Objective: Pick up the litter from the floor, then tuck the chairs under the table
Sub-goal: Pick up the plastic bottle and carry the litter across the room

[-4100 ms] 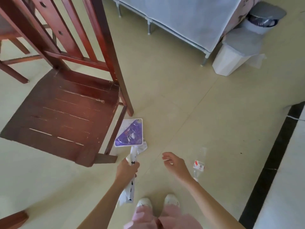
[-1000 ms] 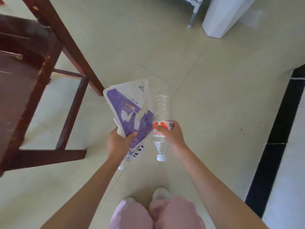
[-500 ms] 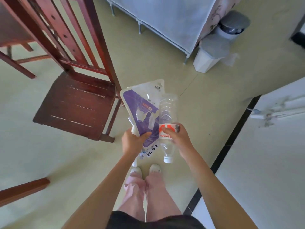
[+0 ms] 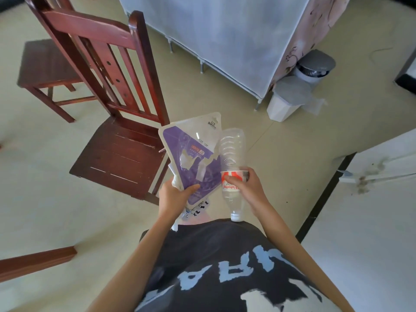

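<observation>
My left hand (image 4: 174, 195) grips a purple and white plastic packaging card (image 4: 191, 154) together with a crumpled white wrapper (image 4: 193, 209) at waist height. A clear empty plastic bottle (image 4: 231, 158) with a red and white label is held in my right hand (image 4: 246, 184), cap end pointing down. A dark red wooden chair (image 4: 117, 152) stands on the floor just left of my hands, its slatted back toward the far side. A second wooden chair (image 4: 42, 64) of the same colour stands farther back on the left.
A white bin with a grey lid (image 4: 287, 100) and a round grey bin (image 4: 314, 66) stand at the far right beside a cloth-covered wardrobe (image 4: 225, 37). A white appliance (image 4: 369, 212) fills the right side. A wooden furniture leg (image 4: 36, 262) lies low at the left.
I have picked the packaging up with my left hand and the bottle with my right, then stood upright. The view has risen, showing both chairs and the bins.
</observation>
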Motion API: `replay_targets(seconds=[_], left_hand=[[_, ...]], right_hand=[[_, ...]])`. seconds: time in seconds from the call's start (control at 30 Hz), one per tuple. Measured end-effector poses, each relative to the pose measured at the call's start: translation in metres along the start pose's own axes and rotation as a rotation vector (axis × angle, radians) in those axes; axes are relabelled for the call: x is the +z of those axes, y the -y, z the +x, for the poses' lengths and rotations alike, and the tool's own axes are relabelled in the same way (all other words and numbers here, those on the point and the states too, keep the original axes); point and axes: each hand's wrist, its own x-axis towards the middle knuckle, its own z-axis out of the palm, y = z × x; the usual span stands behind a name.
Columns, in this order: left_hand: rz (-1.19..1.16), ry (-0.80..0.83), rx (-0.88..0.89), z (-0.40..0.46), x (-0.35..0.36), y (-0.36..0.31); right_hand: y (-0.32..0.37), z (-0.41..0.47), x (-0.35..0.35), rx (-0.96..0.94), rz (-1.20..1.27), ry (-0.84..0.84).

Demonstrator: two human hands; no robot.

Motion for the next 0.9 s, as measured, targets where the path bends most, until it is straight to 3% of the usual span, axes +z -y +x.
replay_targets(seconds=[0.3, 0.63, 0.7, 0.8, 0.9], left_hand=[[-0.015, -0.031, -0.038, 0.106, 0.024, -0.044], [0.047, -0.01, 0.057, 0.261, 0.047, -0.18], [-0.012, -0.066, 0.046, 0.331, 0.061, -0.222], [-0.079, -0.081, 0.043, 0.346, 0.061, -0.242], [-0.159, -0.186, 0.003, 0.4, 0.075, -0.273]], right_hand=[[0.047, 0.107, -0.014, -0.002, -0.153, -0.072], [0.169, 0.24, -0.033, -0.131, -0.338, -0.078], [0.211, 0.313, -0.038, -0.102, -0.36, -0.076], [0.217, 0.33, -0.047, -0.074, -0.359, -0.051], [0.243, 0.401, -0.054, -0.057, -0.414, -0.009]])
